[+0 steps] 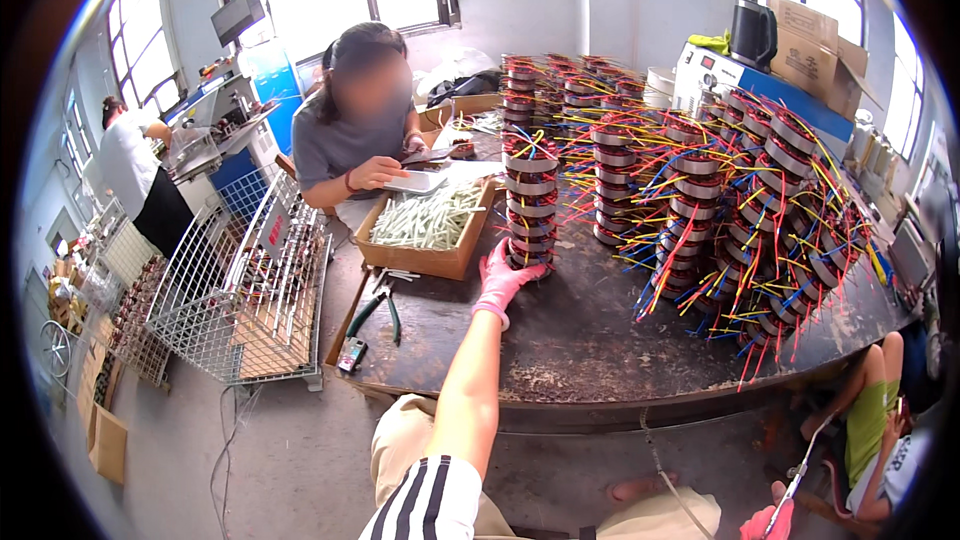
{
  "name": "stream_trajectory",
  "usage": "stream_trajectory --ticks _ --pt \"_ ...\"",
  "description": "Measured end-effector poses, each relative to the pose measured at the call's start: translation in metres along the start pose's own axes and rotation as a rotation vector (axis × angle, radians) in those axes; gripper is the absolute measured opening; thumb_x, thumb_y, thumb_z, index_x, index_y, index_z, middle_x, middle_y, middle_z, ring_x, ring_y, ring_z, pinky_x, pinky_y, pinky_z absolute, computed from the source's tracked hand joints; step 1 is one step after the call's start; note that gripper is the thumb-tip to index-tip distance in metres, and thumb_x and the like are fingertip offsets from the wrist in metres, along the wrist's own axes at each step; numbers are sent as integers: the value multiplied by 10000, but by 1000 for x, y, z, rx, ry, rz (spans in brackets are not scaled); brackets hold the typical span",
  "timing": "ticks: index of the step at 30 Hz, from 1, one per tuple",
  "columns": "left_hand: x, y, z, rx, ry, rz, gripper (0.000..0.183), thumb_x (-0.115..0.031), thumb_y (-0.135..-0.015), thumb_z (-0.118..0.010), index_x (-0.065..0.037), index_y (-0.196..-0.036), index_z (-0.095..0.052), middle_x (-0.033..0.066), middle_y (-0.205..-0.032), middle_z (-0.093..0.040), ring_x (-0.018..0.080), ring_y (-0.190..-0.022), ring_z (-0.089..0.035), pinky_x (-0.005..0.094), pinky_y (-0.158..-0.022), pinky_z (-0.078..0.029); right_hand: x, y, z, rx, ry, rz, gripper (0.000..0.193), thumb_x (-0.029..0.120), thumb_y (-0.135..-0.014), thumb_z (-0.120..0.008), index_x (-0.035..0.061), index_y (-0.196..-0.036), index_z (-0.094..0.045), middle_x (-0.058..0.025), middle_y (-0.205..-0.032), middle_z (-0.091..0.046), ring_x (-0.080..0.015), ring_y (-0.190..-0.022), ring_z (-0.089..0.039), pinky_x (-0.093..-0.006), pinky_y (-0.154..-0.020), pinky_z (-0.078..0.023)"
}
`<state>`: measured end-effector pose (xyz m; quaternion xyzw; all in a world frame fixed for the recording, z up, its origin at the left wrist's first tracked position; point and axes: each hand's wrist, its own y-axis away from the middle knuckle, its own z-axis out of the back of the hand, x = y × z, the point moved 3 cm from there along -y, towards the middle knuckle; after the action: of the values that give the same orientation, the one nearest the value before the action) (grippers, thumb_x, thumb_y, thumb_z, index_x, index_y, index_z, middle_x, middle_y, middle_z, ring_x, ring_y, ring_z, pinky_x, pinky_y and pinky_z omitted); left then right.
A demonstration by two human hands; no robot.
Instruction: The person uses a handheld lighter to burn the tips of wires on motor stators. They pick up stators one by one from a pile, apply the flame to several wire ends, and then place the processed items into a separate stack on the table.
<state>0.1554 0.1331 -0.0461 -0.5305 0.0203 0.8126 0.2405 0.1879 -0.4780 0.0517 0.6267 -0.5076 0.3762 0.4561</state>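
My left hand (508,278), in a pink glove, reaches forward and grips the base of a tall stack of motor stators (530,202). These are grey metal rings with dark windings, and yellow and blue wires stick out on top. My right hand (768,522), also pink-gloved, shows only partly at the lower right edge. Its fingers are closed around a slim metal tool (797,475) that points up and to the right; its exact kind is unclear. More stator stacks (690,215) with red, blue and yellow leads fill the table's right half.
A cardboard box of white sleeves (430,225) stands beyond my left hand, with green-handled pliers (394,320) nearer. Across the dark table (590,360) sits a co-worker (350,130) holding a phone. A wire cart (250,290) stands left; another person (880,420) sits at right.
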Motion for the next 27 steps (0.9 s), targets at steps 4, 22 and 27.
stream_trajectory --ticks 4,22,27 --pt "26 -16 1 39 50 0 1070 -512 -458 -871 -125 -1364 -452 112 -1318 -542 283 -1338 -334 414 -1144 -153 9 4 -18 2 -8 14 371 311 -997 -430 -32 -1085 -540 42 -523 -258 -58 -440 -247 -230 -409 -181" --pt "-27 29 -48 -488 -527 255 1165 -708 -483 -738 -3 -1342 -389 202 -1416 -352 372 -1369 -212 496 -1141 -108 14 8 -1 -76 -75 9 395 262 -979 -455 -55 -1205 -520 46 -556 -287 -49 -468 -262 -209 -441 -206" --pt "-28 23 -48 -488 -490 290 1150 -741 -488 -718 4 -1317 -431 201 -1415 -357 379 -1363 -225 499 -1138 -124 17 3 5 -40 144 158 393 267 -976 -461 -51 -1196 -527 50 -556 -289 -49 -467 -262 -214 -435 -204"
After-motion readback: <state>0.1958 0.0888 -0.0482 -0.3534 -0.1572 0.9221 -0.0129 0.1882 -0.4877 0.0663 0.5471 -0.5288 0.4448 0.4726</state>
